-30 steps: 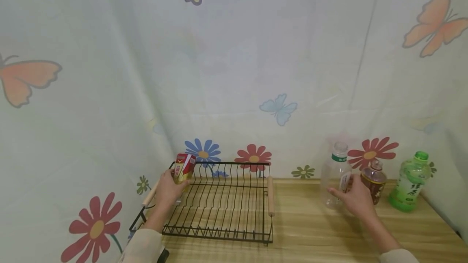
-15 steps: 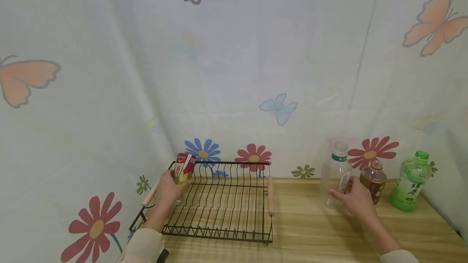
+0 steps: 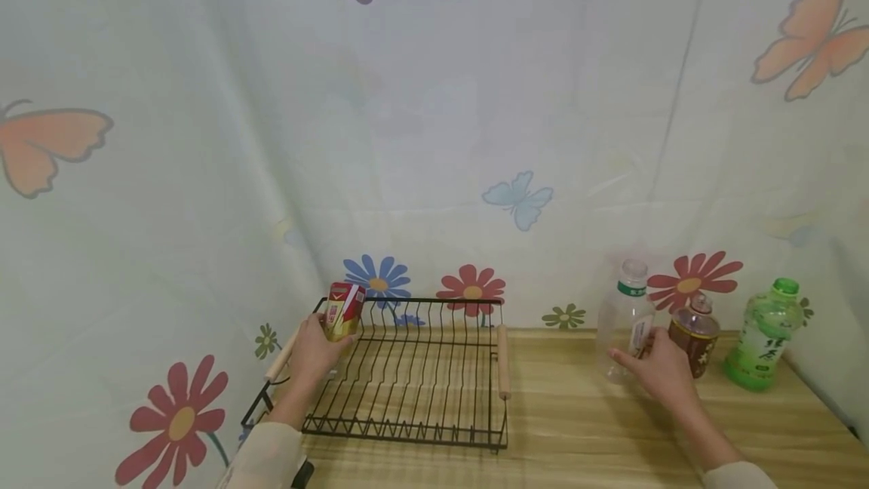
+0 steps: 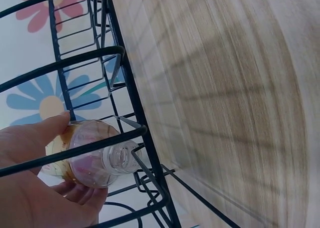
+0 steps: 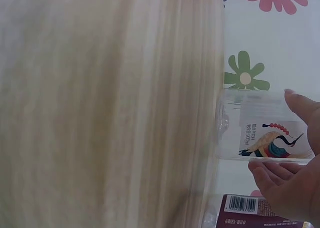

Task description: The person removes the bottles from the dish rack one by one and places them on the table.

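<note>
At the rack's back left corner, my left hand (image 3: 314, 349) grips a bottle with a red and gold label (image 3: 345, 308). In the left wrist view this bottle (image 4: 90, 167) is upside down, its uncapped clear neck among the bars of the black wire dish rack (image 4: 131, 87). Over on the right, my right hand (image 3: 661, 372) holds a tall clear plastic bottle (image 3: 619, 330) with a green neck band, standing upright on the table. Thumb and fingers lie on opposite sides of that bottle (image 5: 270, 135) in the right wrist view.
A brown-labelled bottle (image 3: 692, 338) stands close beside my right hand. Farther right is a green bottle (image 3: 762, 338) with a green cap. The rack has wooden handles (image 3: 503, 364). A flowered curtain (image 3: 421, 134) hangs behind the wooden table (image 3: 557, 421).
</note>
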`<state>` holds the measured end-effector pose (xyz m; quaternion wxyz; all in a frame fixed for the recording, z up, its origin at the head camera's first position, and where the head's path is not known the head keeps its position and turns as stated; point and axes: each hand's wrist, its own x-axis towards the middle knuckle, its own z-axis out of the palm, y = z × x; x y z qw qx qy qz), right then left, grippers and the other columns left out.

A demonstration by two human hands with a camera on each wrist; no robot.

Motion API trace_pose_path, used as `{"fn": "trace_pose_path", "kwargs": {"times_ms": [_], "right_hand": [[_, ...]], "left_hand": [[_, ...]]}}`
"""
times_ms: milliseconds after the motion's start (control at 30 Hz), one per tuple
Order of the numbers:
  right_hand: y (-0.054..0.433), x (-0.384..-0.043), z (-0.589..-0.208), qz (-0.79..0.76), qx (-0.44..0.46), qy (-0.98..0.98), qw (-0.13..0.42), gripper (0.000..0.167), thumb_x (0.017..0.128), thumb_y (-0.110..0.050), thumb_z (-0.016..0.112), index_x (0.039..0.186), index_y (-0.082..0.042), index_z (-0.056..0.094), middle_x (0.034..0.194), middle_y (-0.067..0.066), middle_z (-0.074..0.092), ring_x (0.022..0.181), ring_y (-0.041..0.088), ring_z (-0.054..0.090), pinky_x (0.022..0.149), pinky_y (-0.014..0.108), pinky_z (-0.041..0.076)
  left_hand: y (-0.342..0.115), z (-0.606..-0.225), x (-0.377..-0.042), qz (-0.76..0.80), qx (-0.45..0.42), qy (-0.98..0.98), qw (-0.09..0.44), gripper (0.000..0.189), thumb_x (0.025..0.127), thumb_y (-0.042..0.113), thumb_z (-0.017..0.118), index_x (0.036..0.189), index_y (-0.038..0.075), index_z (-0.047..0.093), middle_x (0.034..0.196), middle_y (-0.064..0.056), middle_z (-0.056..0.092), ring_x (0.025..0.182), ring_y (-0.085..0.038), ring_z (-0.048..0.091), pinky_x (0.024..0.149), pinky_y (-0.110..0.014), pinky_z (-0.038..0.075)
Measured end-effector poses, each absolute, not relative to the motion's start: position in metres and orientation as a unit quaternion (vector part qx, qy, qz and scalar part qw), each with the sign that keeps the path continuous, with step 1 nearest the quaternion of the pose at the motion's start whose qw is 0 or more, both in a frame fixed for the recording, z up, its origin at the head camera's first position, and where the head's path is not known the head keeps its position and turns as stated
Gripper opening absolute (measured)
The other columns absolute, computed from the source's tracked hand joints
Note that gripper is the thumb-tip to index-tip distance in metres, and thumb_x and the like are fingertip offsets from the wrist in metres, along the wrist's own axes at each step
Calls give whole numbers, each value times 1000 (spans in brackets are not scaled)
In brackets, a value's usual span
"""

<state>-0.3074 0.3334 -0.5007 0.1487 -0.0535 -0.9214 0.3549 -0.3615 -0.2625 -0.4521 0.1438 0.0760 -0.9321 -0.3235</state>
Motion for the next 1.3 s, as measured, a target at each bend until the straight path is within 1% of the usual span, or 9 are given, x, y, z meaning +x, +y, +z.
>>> {"fn": "trace_pose_path", "kwargs": {"times_ms": [167, 333, 533, 667, 833, 900, 1067, 1167, 1300], "right_hand": [[335, -306, -499, 353, -63, -924, 133, 95, 90, -58, 80, 132, 18, 43, 115, 38, 61, 98, 46, 64, 76, 56, 54], [337, -300, -494, 360, -63, -925, 102, 98, 91, -57, 80, 138, 18, 39, 132, 45, 54, 117, 57, 58, 90, 66, 52], [340, -287, -484, 359, -49, -926, 107, 101, 89, -58, 81, 142, 18, 39, 138, 44, 50, 126, 60, 51, 99, 72, 46], [339, -279, -474, 348, -27, -927, 139, 100, 90, -51, 83, 145, 18, 39, 140, 45, 48, 127, 62, 49, 101, 74, 43], [333, -269, -457, 337, 5, -917, 211, 91, 90, -42, 86, 143, 18, 43, 133, 44, 55, 111, 53, 59, 87, 68, 51], [332, -266, -449, 336, 7, -915, 224, 93, 91, -43, 85, 145, 19, 40, 133, 44, 53, 111, 54, 58, 87, 70, 50], [328, -258, -431, 332, 10, -909, 251, 96, 93, -42, 83, 151, 18, 35, 137, 43, 48, 123, 60, 49, 96, 76, 44], [324, -252, -420, 326, 22, -903, 280, 93, 92, -41, 84, 151, 15, 38, 136, 39, 51, 124, 58, 50, 96, 76, 44], [317, -242, -408, 312, 42, -896, 314, 90, 91, -39, 86, 150, 12, 41, 133, 34, 53, 120, 54, 54, 93, 74, 47]], "left_hand": [[-260, -452, -365, -328, 77, -931, 140, 87, 94, 31, 82, 156, -6, 34, 144, -29, 47, 127, -47, 54, 100, -64, 50], [-259, -455, -367, -324, 79, -932, 142, 86, 93, 31, 83, 154, -7, 35, 143, -29, 49, 126, -46, 55, 100, -63, 50], [-257, -454, -367, -330, 76, -930, 145, 82, 92, 28, 83, 150, -9, 37, 139, -30, 50, 124, -46, 56, 99, -63, 50], [-257, -453, -367, -332, 70, -930, 145, 83, 94, 31, 82, 151, -9, 37, 139, -30, 51, 122, -46, 57, 97, -63, 52], [-258, -451, -369, -336, 59, -925, 164, 87, 95, 35, 80, 156, -5, 33, 144, -28, 47, 126, -47, 55, 97, -64, 52], [-259, -451, -370, -339, 47, -923, 177, 86, 95, 33, 80, 158, -3, 33, 147, -27, 45, 128, -46, 54, 99, -64, 51], [-259, -449, -376, -343, -2, -916, 208, 84, 96, 28, 81, 160, 0, 34, 148, -24, 45, 130, -42, 52, 105, -62, 48], [-257, -448, -376, -323, -28, -920, 221, 83, 94, 29, 83, 158, 1, 37, 145, -23, 48, 127, -41, 53, 103, -61, 49], [-244, -441, -367, -289, -81, -924, 236, 82, 89, 28, 89, 153, 2, 46, 138, -22, 54, 122, -41, 56, 98, -61, 50]]}}
